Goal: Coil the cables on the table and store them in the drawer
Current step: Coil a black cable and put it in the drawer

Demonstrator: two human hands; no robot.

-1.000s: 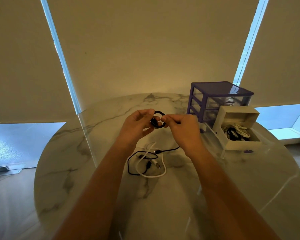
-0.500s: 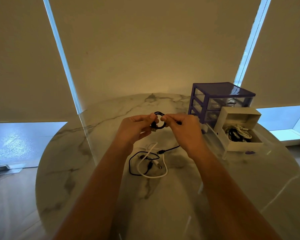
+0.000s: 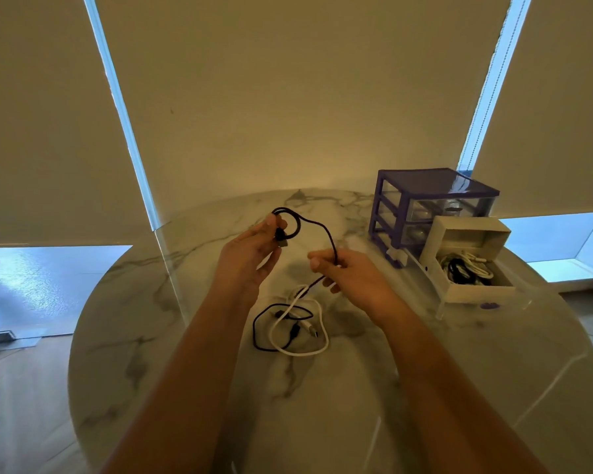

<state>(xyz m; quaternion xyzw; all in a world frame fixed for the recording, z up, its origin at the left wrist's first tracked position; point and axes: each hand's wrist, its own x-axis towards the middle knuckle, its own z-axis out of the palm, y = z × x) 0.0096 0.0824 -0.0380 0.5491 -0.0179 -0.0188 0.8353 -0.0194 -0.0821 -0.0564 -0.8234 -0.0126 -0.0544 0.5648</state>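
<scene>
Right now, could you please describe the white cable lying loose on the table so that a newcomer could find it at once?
Start at the round marble table and look between the person's forearms, just below the right hand. There the white cable lies in an open loop, crossing a thin black cable. It is the only white cable outside the drawer.

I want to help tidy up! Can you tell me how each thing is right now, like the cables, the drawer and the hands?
Left hand: pinches a small coil of the black cable.
Right hand: grips the same cable further along.
Black cable: partly coiled, held above the table.
Second black cable: loose on the table, uncoiled.
White cable: loose, tangled with it.
Drawer: pulled out, open, holding cables.
Purple drawer unit: upright, upper drawers closed.
</scene>
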